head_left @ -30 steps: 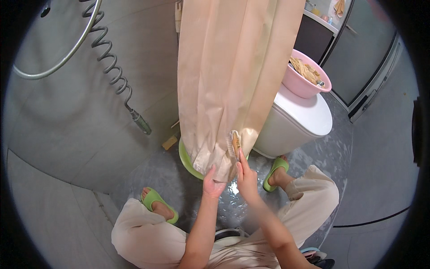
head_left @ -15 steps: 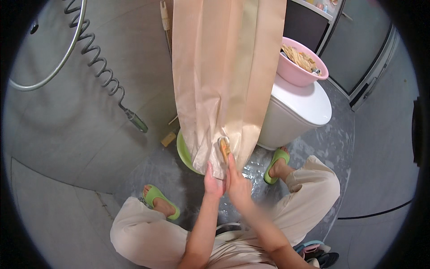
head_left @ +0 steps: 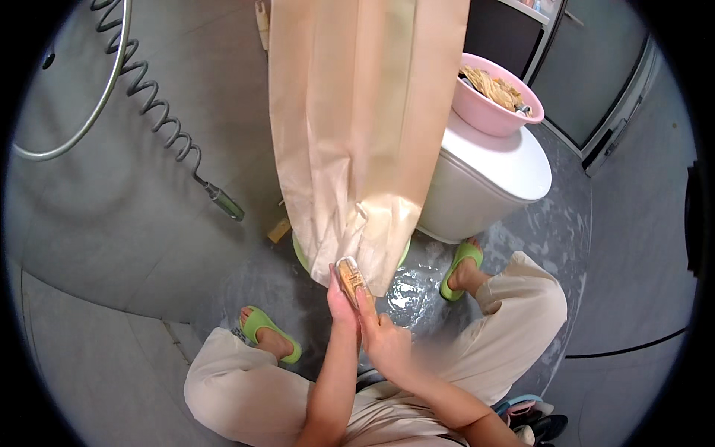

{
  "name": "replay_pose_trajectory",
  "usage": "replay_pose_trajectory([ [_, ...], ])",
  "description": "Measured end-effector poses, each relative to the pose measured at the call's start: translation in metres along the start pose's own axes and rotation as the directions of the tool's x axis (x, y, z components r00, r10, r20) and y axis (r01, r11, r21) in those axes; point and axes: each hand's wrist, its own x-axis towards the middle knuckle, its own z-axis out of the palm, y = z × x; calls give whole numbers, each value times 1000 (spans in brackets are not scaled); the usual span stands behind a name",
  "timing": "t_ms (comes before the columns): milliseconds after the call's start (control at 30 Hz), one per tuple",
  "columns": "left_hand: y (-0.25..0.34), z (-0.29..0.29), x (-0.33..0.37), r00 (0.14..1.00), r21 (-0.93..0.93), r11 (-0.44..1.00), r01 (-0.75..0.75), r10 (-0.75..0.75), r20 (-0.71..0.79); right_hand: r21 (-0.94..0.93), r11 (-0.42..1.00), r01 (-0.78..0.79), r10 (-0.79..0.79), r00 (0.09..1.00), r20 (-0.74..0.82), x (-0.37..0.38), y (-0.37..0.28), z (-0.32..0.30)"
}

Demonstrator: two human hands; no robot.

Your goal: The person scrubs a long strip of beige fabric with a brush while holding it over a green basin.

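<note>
A long beige curtain (head_left: pixel 365 112) hangs in front of me, its lower part wet and wrinkled. My left hand (head_left: pixel 342 304) grips its bottom edge, thumb in front and the other fingers hidden behind the cloth. In my right hand (head_left: pixel 385 343) is a small wooden-backed scrub brush (head_left: pixel 348 276), pressed to the cloth right beside my left thumb. The brush's bristles face the curtain and are mostly hidden, with some white foam at its tip. Behind the hem, a green basin (head_left: pixel 300 253) shows only at its edges.
At the right, a pink basin (head_left: pixel 491 115) of clothes sits on a white toilet lid (head_left: pixel 514 167). A green-handled shower sprayer (head_left: pixel 223 203) hangs at the left on a coiled hose. A yellowish block (head_left: pixel 279 230) lies by the wall. Water shines on the grey floor (head_left: pixel 417 294).
The brush has slid down the curtain toward me and left, to the bottom edge. Both hands have drawn slightly nearer, pulling the hem along.
</note>
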Motion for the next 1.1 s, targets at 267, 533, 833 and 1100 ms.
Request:
replay_pose_trajectory([
  [267, 6, -2, -2, 962, -169, 983, 73, -25, 272, -59, 995, -83, 76, 991, -112, 9, 10, -4],
  [533, 0, 19, -4, 969, -233, 968, 89, -30, 244, -14, 993, -121, 117, 975, -187, 49, 30, -4],
  [833, -5, 7, -1, 982, -246, 966, 85, -39, 186, -10, 996, -87, 85, 990, -114, 41, 26, 0],
  [1100, 1, -5, -1, 977, -258, 953, 158, -113, 178, 0, 1000, 8, -8, 1000, 13, 3, 21, 11],
])
